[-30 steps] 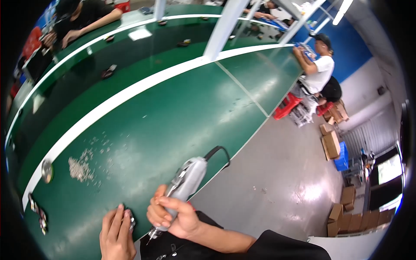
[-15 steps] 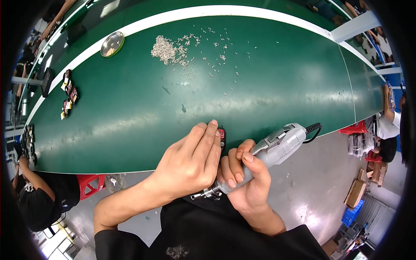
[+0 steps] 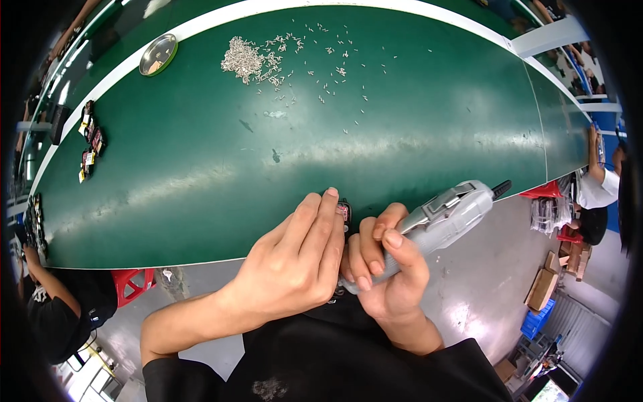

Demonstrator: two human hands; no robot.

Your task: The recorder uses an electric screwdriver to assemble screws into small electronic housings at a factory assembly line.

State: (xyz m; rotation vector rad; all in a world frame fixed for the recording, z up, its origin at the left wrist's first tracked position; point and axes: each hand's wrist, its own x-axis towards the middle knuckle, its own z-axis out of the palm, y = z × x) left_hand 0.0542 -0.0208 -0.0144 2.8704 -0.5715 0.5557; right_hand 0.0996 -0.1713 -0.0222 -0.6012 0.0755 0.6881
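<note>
At the table's near edge, my left hand [image 3: 293, 258] has its fingers pressed together over a small black part [image 3: 345, 213] with a red patch. Most of that part is hidden under the fingers, and the thumb does not show. My right hand [image 3: 388, 268] is wrapped round the grey body of an electric screwdriver [image 3: 445, 218], just right of my left hand. The tool slants, its cord end up to the right and its working end down to the left. Its tip is hidden behind my left hand.
A heap of small metal screws [image 3: 242, 60] lies on the green table [image 3: 415, 114], with loose ones strewn to its right. A round dish [image 3: 159, 55] stands at the far left, above several small black parts [image 3: 89, 141]. Other people work at both sides.
The screwdriver has moved a little up and to the right with my right hand, and its tip has gone out of sight behind my left hand. The view has shifted slightly.
</note>
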